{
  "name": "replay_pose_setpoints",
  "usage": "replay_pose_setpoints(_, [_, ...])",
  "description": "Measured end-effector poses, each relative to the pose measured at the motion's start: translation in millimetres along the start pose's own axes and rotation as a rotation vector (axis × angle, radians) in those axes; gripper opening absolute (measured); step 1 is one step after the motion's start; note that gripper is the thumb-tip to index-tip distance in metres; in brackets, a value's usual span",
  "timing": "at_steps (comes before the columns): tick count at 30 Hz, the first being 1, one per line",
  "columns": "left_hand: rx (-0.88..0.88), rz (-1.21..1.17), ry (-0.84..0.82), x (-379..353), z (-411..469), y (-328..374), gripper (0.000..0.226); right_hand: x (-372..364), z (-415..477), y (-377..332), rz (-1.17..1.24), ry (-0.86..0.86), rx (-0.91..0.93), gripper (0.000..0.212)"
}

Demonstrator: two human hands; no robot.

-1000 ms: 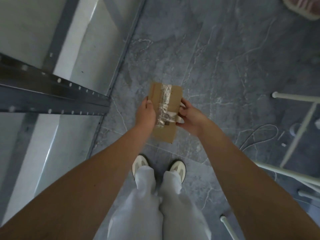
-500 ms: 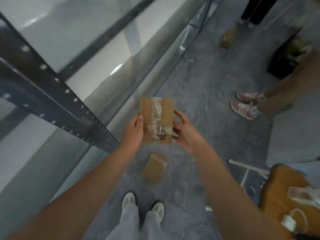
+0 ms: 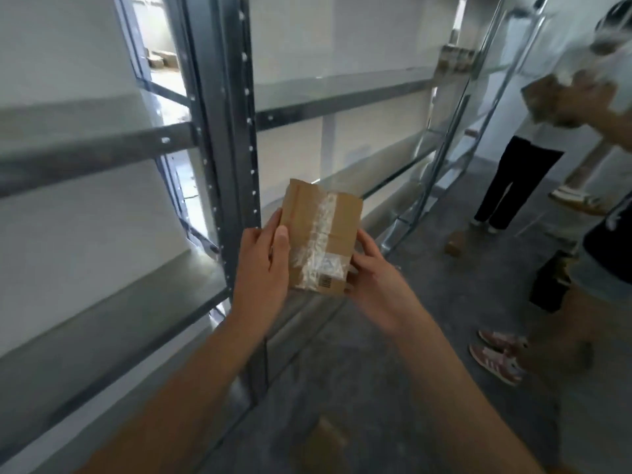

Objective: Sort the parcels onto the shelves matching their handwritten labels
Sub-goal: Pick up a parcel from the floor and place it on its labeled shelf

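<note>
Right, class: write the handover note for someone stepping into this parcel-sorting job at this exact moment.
Left hand: grips the cardboard parcel by its left edge.
Right hand: holds its lower right corner.
Parcel: in the air, taped side up, in front of the metal shelving; no handwritten label readable.
Another parcel lies on the floor by the person's feet.
Done: parcel in hand.
Left: read its label, shelve it, then the floor parcel.

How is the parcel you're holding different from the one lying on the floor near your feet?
The held parcel is up in the air, gripped by the left hand and right hand; the floor parcel lies loose on the grey floor, untouched. The held parcel is sharp enough to show clear tape and a small barcode; the floor parcel is a blur with no detail readable. Both are brown.
</note>
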State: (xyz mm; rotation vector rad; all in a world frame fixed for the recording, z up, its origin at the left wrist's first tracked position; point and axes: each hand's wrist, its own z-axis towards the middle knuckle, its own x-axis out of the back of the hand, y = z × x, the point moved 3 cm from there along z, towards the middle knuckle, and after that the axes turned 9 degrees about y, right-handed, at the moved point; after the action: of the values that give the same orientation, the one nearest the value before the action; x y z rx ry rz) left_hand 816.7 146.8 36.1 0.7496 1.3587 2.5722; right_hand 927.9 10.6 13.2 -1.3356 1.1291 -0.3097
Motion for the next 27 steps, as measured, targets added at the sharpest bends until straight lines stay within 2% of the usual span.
replay_pose_setpoints(5, [-0.038,-0.017,0.156,127,-22,5,0.044,-99,-61,16,-0.024,-0.183,0.005,0.052])
replay_pose_setpoints(9, [-0.105,0.023,0.188,219,-53,-6,0.051,-168,-112,51,0.077,-0.331,-0.045,0.054])
replay_pose_setpoints(14, [-0.018,0.031,0.249,323,-91,-23,0.052,-246,-165,87,0.024,-0.479,-0.139,0.055])
replay_pose_setpoints(19, [0.111,-0.035,0.359,402,-123,-17,0.048,-311,-195,100,-0.150,-0.537,-0.128,0.042])
replay_pose_setpoints(27, [0.132,-0.017,0.575,461,-174,18,0.043,-354,-244,115,-0.210,-0.721,-0.183,0.033])
